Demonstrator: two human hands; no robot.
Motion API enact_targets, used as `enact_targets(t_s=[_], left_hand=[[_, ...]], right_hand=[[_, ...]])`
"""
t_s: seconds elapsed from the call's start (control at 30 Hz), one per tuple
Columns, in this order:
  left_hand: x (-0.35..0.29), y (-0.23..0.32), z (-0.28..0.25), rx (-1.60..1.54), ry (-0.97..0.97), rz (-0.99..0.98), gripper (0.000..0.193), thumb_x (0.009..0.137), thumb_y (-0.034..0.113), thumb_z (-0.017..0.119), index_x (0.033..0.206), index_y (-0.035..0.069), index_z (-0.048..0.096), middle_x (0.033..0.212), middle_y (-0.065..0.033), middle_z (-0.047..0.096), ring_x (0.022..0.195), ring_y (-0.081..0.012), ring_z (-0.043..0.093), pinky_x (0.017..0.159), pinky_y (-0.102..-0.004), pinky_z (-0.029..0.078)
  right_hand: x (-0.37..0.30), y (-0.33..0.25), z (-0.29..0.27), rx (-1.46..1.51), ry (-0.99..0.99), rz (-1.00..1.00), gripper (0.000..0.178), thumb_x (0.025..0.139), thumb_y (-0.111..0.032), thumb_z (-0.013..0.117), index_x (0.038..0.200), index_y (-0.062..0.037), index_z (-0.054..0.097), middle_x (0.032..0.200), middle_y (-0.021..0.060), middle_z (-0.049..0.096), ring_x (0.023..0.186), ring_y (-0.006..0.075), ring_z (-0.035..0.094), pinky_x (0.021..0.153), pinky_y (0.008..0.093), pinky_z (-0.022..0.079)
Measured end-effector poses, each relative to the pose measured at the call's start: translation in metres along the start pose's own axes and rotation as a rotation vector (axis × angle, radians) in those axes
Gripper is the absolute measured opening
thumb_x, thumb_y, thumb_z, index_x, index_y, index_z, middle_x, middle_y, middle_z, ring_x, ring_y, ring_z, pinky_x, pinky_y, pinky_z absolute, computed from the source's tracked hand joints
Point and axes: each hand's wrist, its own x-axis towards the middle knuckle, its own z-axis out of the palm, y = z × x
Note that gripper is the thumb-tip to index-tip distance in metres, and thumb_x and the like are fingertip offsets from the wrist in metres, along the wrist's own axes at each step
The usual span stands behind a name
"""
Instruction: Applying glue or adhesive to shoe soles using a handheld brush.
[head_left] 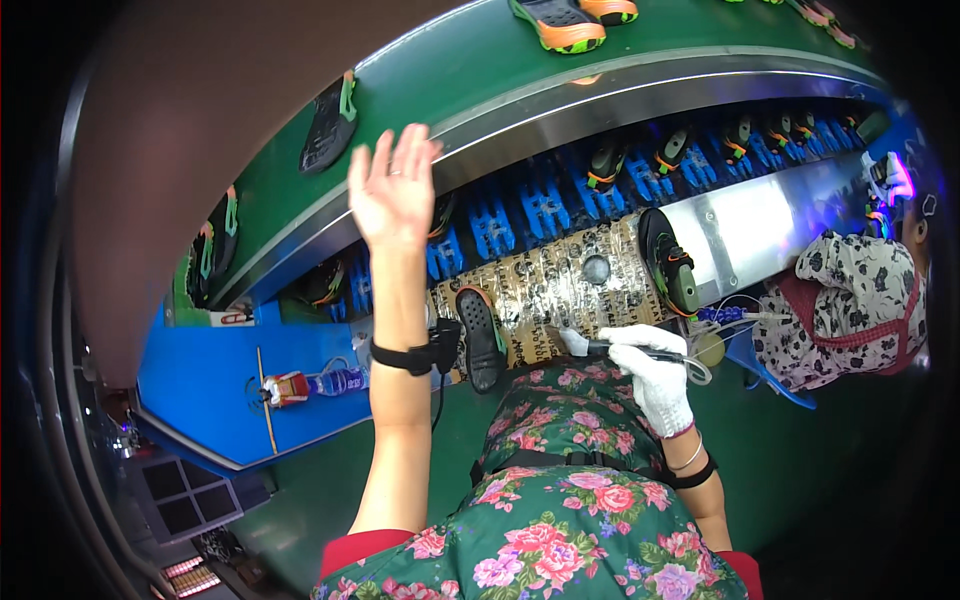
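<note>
My left hand [395, 190] is bare and raised, palm showing and fingers apart, near the metal edge of the green conveyor belt; nothing is in it. My right hand [656, 380] wears a white knitted glove and is closed on a glue brush [574, 342] with pale bristles, a dark handle and a thin clear tube. The bristles hang by the near edge of a ledge covered in printed brown tape [540, 270]. At the ledge's left end leans a dark perforated shoe sole [483, 345] with an orange rim. A black shoe upper [668, 262] on an olive last lies at its right end.
Shoes and soles, such as a black sole [330, 125], lie on the green belt [440, 70]. Below it, lasted uppers ride on blue holders [545, 210]. A blue table [200, 380] with a bottle [340, 382] stands left. Another person in a patterned garment [850, 310] works at right.
</note>
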Motion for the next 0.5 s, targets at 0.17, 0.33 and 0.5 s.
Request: enact_targets(t_s=[0.17,0.33,0.5], left_hand=[[0.044,-0.102,0.083,0.943,-0.18,0.263,0.075,0.09,0.039,0.072,0.152,0.011,0.04,0.136,-0.0227,0.052,0.126,-0.0338,0.055,0.094,-0.0478,0.053],[0.111,-0.148,0.112,1.469,-0.389,0.471,0.055,0.076,0.046,0.083,0.106,0.002,0.067,0.1,-0.0232,0.062,0.115,-0.0365,0.058,0.096,-0.0481,0.048],[0.071,-0.12,0.096,0.826,-0.288,0.458,0.033,0.087,0.026,0.081,0.095,0.002,0.06,0.093,-0.0043,0.064,0.083,-0.0136,0.062,0.068,-0.0287,0.054]], right_hand=[[-0.008,0.004,-0.011,0.101,0.121,-0.003,0.021,0.082,0.003,0.072,0.103,0.0033,0.075,0.099,0.0131,0.076,0.077,0.0124,0.067,0.069,0.0242,0.051],[-0.017,0.009,-0.01,0.141,0.157,-0.019,0.022,0.082,0.002,0.072,0.104,0.0029,0.075,0.099,0.0128,0.076,0.07,0.0096,0.062,0.063,0.0229,0.048],[-0.026,0.001,-0.017,0.189,0.211,-0.029,0.022,0.083,0.001,0.071,0.104,0.0031,0.075,0.098,0.0127,0.076,0.069,0.0089,0.061,0.061,0.0224,0.047]])
